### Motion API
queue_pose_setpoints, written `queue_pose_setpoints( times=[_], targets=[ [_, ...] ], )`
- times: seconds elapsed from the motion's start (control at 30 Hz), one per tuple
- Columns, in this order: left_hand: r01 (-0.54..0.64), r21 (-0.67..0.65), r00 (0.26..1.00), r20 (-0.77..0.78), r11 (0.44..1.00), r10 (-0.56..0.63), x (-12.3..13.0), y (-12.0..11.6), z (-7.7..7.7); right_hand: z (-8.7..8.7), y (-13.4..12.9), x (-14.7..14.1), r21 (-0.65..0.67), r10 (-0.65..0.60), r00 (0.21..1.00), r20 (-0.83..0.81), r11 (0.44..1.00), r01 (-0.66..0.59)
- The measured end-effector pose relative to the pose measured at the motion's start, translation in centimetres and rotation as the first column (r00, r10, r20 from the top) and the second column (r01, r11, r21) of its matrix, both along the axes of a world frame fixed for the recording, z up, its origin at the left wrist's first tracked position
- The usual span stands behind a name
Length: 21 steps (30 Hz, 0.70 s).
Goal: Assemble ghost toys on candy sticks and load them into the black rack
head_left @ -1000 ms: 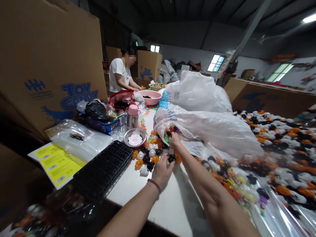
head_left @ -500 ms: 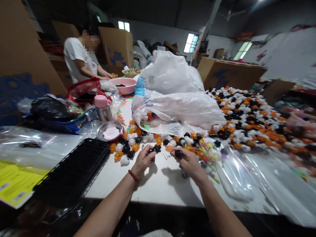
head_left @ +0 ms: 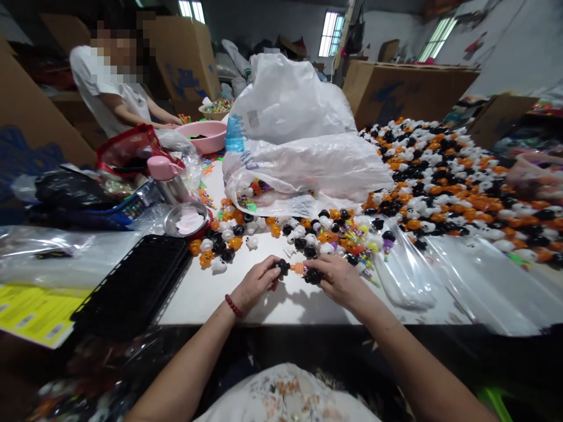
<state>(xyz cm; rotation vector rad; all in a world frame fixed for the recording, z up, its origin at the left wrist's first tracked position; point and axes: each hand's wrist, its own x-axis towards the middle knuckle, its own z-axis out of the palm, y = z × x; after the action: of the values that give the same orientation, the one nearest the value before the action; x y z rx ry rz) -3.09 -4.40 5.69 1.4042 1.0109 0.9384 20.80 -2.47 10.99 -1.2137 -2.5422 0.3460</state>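
My left hand (head_left: 255, 285), with a red bead bracelet at the wrist, pinches a small black plastic figure (head_left: 282, 267) between thumb and fingers. Facing it, my right hand (head_left: 342, 279) is closed on an orange ribbed piece (head_left: 298, 268), whose end meets the black figure. Another black figure (head_left: 312, 275) shows at my right fingers; whether it is held too, I cannot tell. Just beyond both hands lie loose black, white and orange figures (head_left: 325, 237), with small sticks of coloured pieces (head_left: 366, 255) among them.
A big white sack (head_left: 303, 158) lies across the table (head_left: 193, 302). Heaped figures (head_left: 444, 176) fill the right side, beside clear plastic bags (head_left: 404, 278). Black trays (head_left: 136, 281), a metal bowl (head_left: 169, 217) and a pink-lidded flask (head_left: 169, 179) stand left. A co-worker (head_left: 118, 88) works beyond.
My hands have come closer together, and the orange piece now meets the black figure in my left hand. The view has tipped downward, showing more of my lap.
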Motion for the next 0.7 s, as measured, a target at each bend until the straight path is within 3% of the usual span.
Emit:
queue_pose_setpoints(
  times=[0.2, 0.4, 0.53, 0.7],
  targets=[
    [-0.062, -0.106, 0.982, 0.171, 0.992, 0.08, 1.1, -1.2, -0.7, -0.8, -1.0, -1.1, -0.056, 0.018, 0.999, -0.05, 0.998, -0.02],
    [-0.128, -0.178, 0.956, 0.239, 0.976, 0.169, 1.3, -1.7, -1.6, -1.6, -1.8, -1.6, -0.125, 0.029, 0.984, -0.175, 0.991, -0.052],
    [-0.122, -0.184, 0.971, 0.184, 0.975, 0.156, 1.2, -2.0, -1.4, -1.3, -2.2, -1.7, -0.219, 0.017, 0.959, -0.285, 0.972, -0.082],
    [-0.127, -0.093, 0.992, -0.005, 0.988, 0.127, 1.0, -2.2, -0.6, -1.1, -2.6, -2.2, -0.407, -0.115, 0.901, -0.418, 0.911, -0.072]
  ],
)
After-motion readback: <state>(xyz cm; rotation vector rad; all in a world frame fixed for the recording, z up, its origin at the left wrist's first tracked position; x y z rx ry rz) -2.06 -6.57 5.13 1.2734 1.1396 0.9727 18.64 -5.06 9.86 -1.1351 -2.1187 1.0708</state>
